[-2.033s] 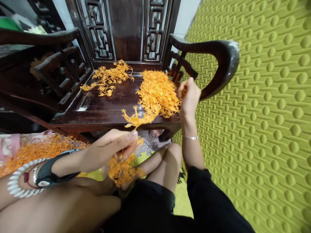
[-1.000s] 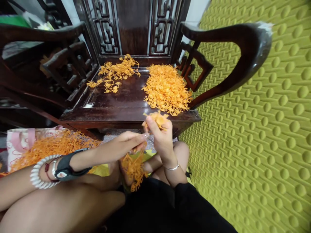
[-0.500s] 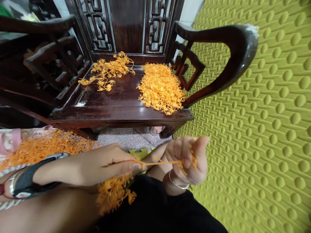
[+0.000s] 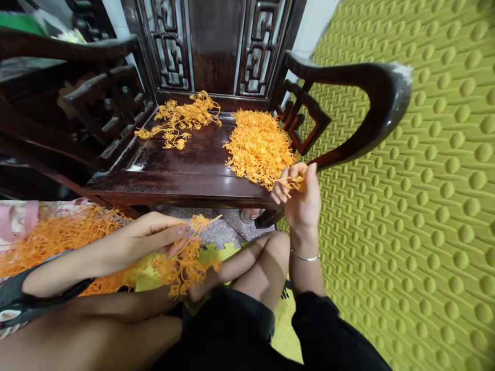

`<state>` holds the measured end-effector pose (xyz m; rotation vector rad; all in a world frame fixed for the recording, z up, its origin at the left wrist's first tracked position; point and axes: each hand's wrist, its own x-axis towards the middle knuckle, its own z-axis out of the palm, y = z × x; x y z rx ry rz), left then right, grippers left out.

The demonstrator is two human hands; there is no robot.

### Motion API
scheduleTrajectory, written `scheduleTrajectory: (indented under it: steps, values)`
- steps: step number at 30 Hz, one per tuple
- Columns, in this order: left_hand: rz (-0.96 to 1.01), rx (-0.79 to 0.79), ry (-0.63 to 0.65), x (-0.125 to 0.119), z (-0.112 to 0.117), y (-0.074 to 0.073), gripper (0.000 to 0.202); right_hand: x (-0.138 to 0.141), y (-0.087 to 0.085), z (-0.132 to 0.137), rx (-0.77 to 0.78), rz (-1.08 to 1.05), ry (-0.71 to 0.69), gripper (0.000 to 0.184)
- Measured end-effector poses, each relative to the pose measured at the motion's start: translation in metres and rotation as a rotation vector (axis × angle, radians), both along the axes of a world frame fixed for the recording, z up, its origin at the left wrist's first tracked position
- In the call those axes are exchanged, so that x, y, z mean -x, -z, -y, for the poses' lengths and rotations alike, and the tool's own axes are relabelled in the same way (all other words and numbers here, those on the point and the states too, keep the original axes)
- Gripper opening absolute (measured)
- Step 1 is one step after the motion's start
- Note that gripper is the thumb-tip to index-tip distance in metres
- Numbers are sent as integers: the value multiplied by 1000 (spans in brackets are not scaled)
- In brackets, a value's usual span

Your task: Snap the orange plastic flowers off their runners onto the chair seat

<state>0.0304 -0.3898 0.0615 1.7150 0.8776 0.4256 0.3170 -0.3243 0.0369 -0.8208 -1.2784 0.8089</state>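
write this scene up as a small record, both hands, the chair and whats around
left hand: pinching a hanging bunch of orange branching strands
right hand: fingers curled around small orange spidery pieces
support: dark carved wooden armchair
seat, right side: dense orange heap
seat, back left: looser orange branching cluster
lower left: pile of thin orange strands by a pink-and-white bag
right side: yellow-green knobbed mat

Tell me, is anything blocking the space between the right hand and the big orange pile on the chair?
Nothing visible does. The right hand, holding a small orange piece, is at the near right corner of the orange pile; whether they touch is unclear. The armrest curves off right, not between them.
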Motion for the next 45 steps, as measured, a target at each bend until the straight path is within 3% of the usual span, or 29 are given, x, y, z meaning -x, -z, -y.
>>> scheduleTrajectory:
  steps: [6, 11, 14, 17, 20, 22, 24, 28, 31, 35, 40, 43, 45]
  values:
    - [25, 71, -118, -3, -8, 3, 46, 11, 6, -22, 191, -185, -213, 33]
    - [90, 85, -315, -20, -9, -4, 36, 34, 5, 5, 266, -133, -497, 27]
    - [142, 41, -305, -34, -12, -8, 32, 57, 6, 24, 266, -83, -617, 30]
    - [175, 64, -153, -49, -15, -8, 31, 77, 6, 35, 187, -75, -513, 37]
    - [233, 65, -98, -61, -15, -6, 32, 84, 3, 42, 116, -122, -270, 45]
    - [286, 84, -56, -67, -13, -5, 34, 85, -1, 49, 110, -206, -127, 49]
    - [364, 109, 41, -71, -11, -6, 31, 85, -5, 57, 132, -292, -72, 49]
    - [534, 212, 129, -78, -5, -10, 24, 85, -10, 70, 145, -352, -86, 44]
    - [530, 313, 102, -82, 1, -13, 25, 83, -9, 73, 99, -361, -80, 42]
    - [501, 325, 137, -84, 11, -22, 24, 76, -12, 79, 72, -357, -129, 48]
    - [362, 136, 205, -76, 16, -41, 27, 64, -28, 77, 87, -428, -344, 50]
    - [308, -56, 127, -69, 16, -48, 25, 57, -34, 62, 44, -454, -497, 46]
    - [256, -138, 56, -65, 15, -47, 27, 55, -34, 52, 45, -375, -496, 47]
